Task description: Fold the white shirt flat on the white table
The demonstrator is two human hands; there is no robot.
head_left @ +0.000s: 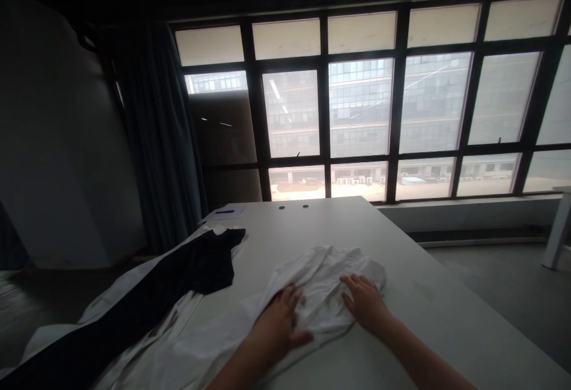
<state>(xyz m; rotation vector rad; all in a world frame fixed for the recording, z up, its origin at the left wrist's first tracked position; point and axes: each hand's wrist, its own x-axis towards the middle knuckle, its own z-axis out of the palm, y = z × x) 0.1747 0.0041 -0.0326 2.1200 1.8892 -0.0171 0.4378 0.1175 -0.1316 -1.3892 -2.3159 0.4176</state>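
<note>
A rumpled white cloth garment (328,265) lies on the white table in front of me, its folds bunched toward the far end. My left hand (282,320) rests on the left side of this cloth, fingers bent slightly and thumb stretched out to the right. On the cloth's right part lies my right hand (364,302), palm down with the fingers apart. Neither hand visibly grips the fabric. The white material trails toward the lower left, partly behind my left forearm. Its exact kind cannot be made out.
Left of the cloth, a black garment (178,283) lies over more white fabric (107,305) along the table's left side. Paper with a blue pen (225,211) sits at the far left corner of the table (330,217). Windows and a dark curtain (158,134) stand beyond.
</note>
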